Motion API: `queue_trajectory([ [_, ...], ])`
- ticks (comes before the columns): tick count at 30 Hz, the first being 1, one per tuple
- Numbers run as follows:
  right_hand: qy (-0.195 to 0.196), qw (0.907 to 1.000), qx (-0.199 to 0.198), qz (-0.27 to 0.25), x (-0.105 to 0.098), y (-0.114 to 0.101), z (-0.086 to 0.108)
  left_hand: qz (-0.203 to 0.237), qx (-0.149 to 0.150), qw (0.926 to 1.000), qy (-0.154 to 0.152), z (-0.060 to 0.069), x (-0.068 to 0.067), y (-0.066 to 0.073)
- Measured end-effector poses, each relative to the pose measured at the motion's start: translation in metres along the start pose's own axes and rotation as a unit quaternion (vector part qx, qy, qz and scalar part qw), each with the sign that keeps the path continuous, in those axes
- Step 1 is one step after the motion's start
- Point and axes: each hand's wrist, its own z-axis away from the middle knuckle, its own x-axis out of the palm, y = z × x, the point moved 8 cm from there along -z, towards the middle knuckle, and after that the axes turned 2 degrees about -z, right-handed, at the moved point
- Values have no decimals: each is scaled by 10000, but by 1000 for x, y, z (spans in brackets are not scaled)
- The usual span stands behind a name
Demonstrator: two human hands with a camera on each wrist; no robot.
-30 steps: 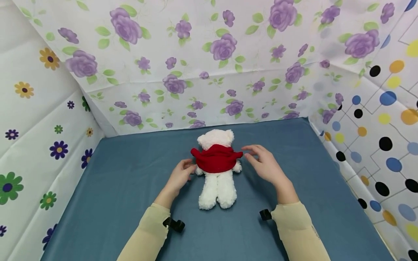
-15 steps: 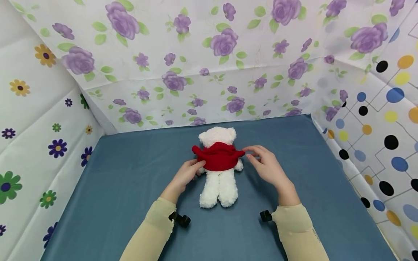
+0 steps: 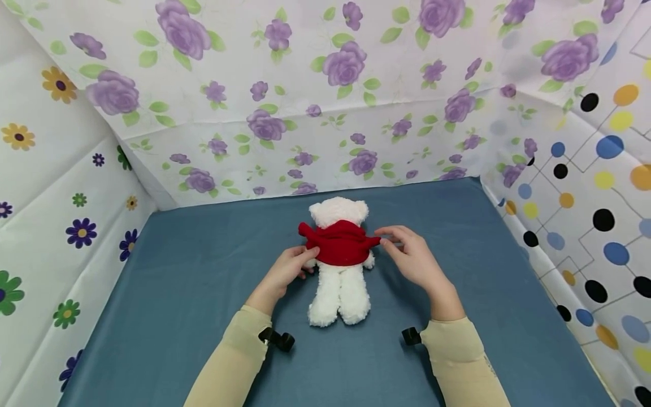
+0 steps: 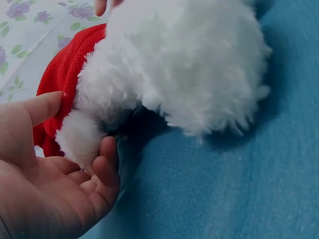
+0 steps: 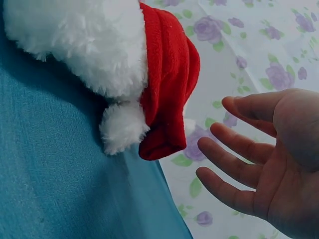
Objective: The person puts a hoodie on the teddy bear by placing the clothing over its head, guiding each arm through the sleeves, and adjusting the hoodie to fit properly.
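A white plush teddy bear (image 3: 339,294) lies on the blue cloth, head away from me. Across its upper body lies a small red garment (image 3: 341,244), its sleeve ends sticking out at both sides. My left hand (image 3: 287,270) is at the bear's left-side paw. In the left wrist view, that hand's thumb (image 4: 47,105) presses the red fabric while the fingers curl under the white paw (image 4: 79,138). My right hand (image 3: 413,257) hovers beside the right sleeve end, fingers spread and apart from it in the right wrist view. The bear's face is not visible.
Blue cloth (image 3: 203,316) covers the table. Behind it hangs a white curtain with purple roses (image 3: 346,130). A daisy-patterned sheet (image 3: 66,169) stands at the left, a dotted one (image 3: 585,243) at the right. Each wrist wears a black camera mount (image 3: 277,339).
My left hand has moved right and up, from beside the bear onto the edge of the red garment and the paw. The right hand has stayed nearly still.
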Motion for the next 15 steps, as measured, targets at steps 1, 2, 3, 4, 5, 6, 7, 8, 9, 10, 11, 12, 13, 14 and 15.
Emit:
queue_trajectory([
  [1,-3,10000,-18,-8,1,-1,0,41,47,10000,37,1,-1,1],
  [2,2,10000,-39,-15,1,-1,0,58,106,9999,88,2,-3,2],
  [3,5,10000,-63,-21,1,-2,0,86,163,9997,144,3,-5,3],
  [4,9,10000,-80,-15,2,-2,-1,90,233,9995,204,4,-7,4],
  [5,12,10000,-89,0,3,-3,-1,67,311,9991,277,5,-10,6],
  [6,5,10000,-95,7,3,-3,-1,49,378,9986,358,7,-12,7],
  [7,-13,9999,-102,23,5,-4,-1,30,443,9981,431,9,-15,9],
  [8,-31,9999,-108,29,6,-5,-1,8,495,9975,498,10,-18,11],
  [9,-53,9999,-106,39,7,-5,-1,-9,531,9970,563,12,-20,12],
  [10,-70,9999,-99,53,8,-6,-1,-41,570,9964,625,14,-23,14],
  [11,-91,9999,-92,60,9,-6,-1,-88,597,9957,698,16,-26,16],
  [12,-111,9999,-87,59,10,-7,-1,-125,610,9951,763,17,-29,17],
  [13,-131,9999,-83,59,11,-8,-1,-177,623,9944,833,19,-33,19],
  [14,-143,9999,-71,56,12,-8,-1,-240,627,9935,924,21,-36,20],
  [15,-153,9998,-70,54,13,-8,-1,-294,642,9923,1018,23,-40,22],
])
